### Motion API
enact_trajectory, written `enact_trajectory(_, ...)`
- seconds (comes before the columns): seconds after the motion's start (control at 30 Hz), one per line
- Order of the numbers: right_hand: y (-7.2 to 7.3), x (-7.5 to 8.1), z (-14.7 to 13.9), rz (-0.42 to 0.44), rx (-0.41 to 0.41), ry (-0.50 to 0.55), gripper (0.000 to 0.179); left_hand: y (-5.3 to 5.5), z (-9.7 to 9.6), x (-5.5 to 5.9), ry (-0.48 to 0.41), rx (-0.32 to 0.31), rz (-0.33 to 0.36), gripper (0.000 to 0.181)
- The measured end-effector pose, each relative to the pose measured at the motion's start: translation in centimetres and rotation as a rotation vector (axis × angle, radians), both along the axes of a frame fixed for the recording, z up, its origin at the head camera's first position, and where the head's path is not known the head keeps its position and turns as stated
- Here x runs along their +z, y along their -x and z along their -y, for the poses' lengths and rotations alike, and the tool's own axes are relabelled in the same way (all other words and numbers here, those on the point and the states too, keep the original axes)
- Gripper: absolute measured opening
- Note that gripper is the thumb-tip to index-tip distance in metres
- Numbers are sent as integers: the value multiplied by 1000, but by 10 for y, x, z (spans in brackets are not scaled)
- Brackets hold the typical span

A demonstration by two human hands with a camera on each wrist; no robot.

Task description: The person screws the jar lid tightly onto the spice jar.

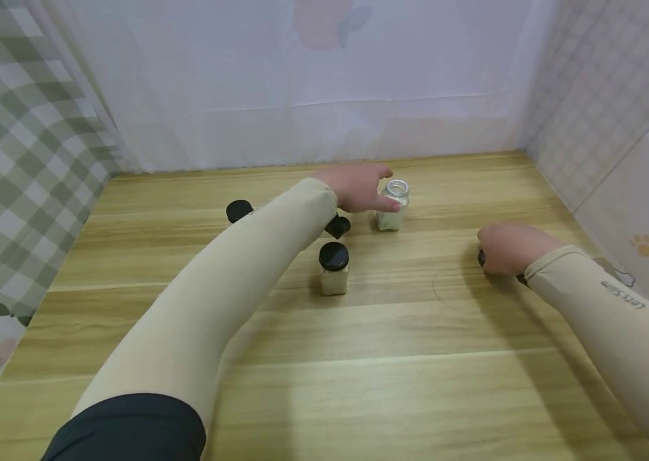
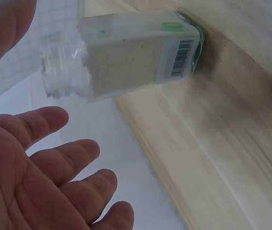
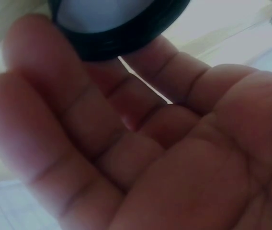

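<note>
A small square glass jar (image 1: 390, 218) filled with something pale stands uncapped on the wooden table. My left hand (image 1: 357, 186) reaches over to it, thumb and fingers spread on either side of its neck. In the left wrist view the jar (image 2: 126, 55) shows its bare threaded mouth and a barcode label, with the fingertips (image 2: 54, 118) apart from the glass. Off to the right, low over the table, my right hand (image 1: 514, 248) holds a black jar lid (image 1: 481, 257). The right wrist view shows the lid's white inner face, with curled fingers around its rim.
A jar with a black lid (image 1: 334, 269) stands nearer to me, in the middle of the table (image 1: 405, 384). Another black lid (image 1: 239, 210) shows beyond my left forearm, and a further black-topped piece (image 1: 338, 226) is partly hidden below the left wrist. Fabric-covered walls (image 1: 301, 128) bound the table.
</note>
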State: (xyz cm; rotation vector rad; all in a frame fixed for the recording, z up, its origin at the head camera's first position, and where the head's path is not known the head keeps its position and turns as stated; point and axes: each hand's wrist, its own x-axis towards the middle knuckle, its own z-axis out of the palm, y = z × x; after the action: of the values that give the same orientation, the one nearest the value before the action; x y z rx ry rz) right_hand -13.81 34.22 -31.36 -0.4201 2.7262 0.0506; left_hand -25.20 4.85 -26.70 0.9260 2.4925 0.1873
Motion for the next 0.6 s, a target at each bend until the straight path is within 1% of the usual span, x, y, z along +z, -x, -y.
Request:
enact_trajectory(0.07,0,0,0,-5,7,0,11,1,-3,-2,-17,-8,22,88)
enact_trajectory(0.2,1,-1,2,-16,21,2,9,0,-6,-6,-43,-11,43,81)
enact_trajectory(0.43,2,-2,5,44,-26,15,10,0,-5,-10,-70,-4,51,73)
enact_trajectory(0.6,2,-2,5,43,-20,11,9,3,-5,-12,-104,16,78,61)
